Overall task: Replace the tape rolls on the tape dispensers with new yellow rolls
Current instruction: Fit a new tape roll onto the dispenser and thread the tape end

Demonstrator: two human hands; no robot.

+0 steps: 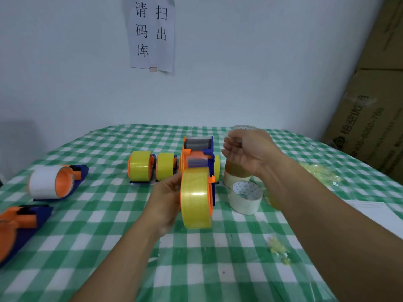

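Note:
My left hand [166,198] grips an orange and blue tape dispenser [197,158] that carries a yellow roll [196,203], held upright above the table centre. My right hand [248,152] hovers to its right with the fingers loosely curled; it seems to pinch a thin clear strip of tape, though blur hides it. Two dispensers with yellow rolls [139,166] [165,168] stand behind. At the left lie a dispenser with a white roll [56,182] and an empty dispenser [19,225].
A loose whitish roll [245,197] lies right of the held dispenser, with a stack of rolls [236,171] behind it. Yellowish tape scraps [277,249] [318,171] litter the green checked tablecloth [109,236]. Cardboard boxes [370,105] lean at the far right. A paper sign [152,33] hangs on the wall.

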